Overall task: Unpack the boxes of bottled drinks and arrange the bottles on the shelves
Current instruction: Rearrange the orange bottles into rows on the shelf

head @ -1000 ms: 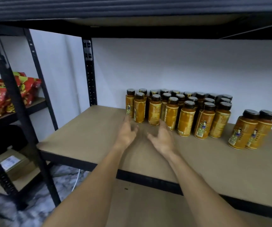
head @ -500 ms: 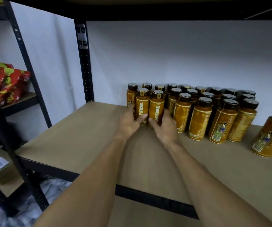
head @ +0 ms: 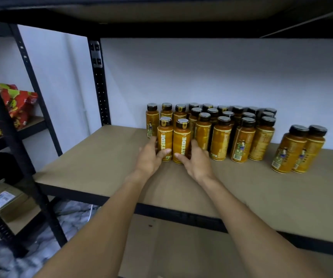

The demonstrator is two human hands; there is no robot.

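Several amber bottles with black caps stand in rows against the back wall on the brown shelf board (head: pixel 93 157). At the front left of the group, two bottles stand side by side. My left hand (head: pixel 150 159) wraps the left bottle (head: pixel 165 137) near its base. My right hand (head: pixel 196 160) wraps the right bottle (head: pixel 181 140), thumb across its lower label. Both bottles rest upright on the shelf. A separate pair of bottles (head: pixel 299 149) stands apart at the right.
A black upright post (head: pixel 99 83) marks the shelf's back left corner. Red snack bags (head: pixel 11 109) lie on the neighbouring rack at left. A cardboard box (head: pixel 7 201) sits low on that rack. Another shelf board runs overhead, and a lower board (head: pixel 171 247) lies beneath.
My hands went from open and apart in front of the rows to gripping the two front-left bottles. The view shifted slightly; the two bottles now stand a little forward of the rows.
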